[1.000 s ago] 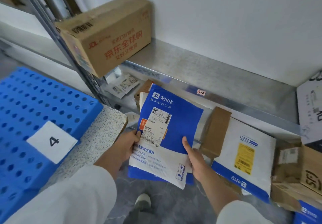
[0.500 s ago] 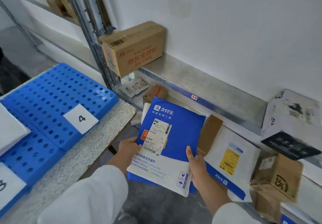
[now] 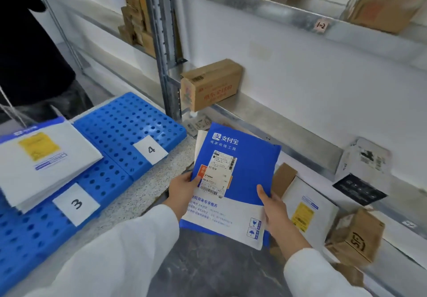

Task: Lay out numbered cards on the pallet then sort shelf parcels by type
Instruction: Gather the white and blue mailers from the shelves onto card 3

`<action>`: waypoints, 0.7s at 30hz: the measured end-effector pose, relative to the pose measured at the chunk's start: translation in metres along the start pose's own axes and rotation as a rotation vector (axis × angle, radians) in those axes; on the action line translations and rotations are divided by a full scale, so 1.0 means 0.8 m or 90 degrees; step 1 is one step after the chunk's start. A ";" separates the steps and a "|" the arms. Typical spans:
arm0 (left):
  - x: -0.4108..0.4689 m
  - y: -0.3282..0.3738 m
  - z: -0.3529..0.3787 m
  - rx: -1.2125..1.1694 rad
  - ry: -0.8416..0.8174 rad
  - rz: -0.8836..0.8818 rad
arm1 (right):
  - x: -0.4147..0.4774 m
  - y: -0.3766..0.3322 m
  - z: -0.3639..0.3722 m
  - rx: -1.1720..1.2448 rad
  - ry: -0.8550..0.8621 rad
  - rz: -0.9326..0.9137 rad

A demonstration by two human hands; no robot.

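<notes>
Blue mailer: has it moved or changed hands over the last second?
Barely. The blue mailer hardly moves, left hand and right hand keeping the same grip on its edges. Only the view rose, revealing card 3 on the pallet.

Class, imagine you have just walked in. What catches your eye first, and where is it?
First, the blue-and-white mailer at the centre, held by the left hand and right hand before the metal shelf. Then the bright blue pallet on the left, bearing card 3 and card 4, with a stack of white mailers behind card 3.
</notes>
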State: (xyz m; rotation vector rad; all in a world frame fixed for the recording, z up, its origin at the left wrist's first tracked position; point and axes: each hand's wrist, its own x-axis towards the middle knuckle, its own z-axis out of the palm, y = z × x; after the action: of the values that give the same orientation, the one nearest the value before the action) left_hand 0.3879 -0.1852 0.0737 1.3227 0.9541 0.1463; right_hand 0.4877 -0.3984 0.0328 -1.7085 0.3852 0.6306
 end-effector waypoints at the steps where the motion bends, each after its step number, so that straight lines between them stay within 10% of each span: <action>1: -0.010 0.006 -0.010 -0.011 -0.006 0.005 | -0.008 -0.008 0.003 0.001 -0.015 -0.006; 21: -0.120 0.056 -0.329 -0.238 0.215 0.208 | -0.183 -0.139 0.277 -0.086 -0.343 -0.203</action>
State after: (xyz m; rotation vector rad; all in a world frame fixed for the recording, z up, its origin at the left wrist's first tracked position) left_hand 0.1729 -0.0313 0.1757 1.1116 0.9269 0.7833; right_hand 0.3894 -0.1699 0.1774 -1.6026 -0.3097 0.8570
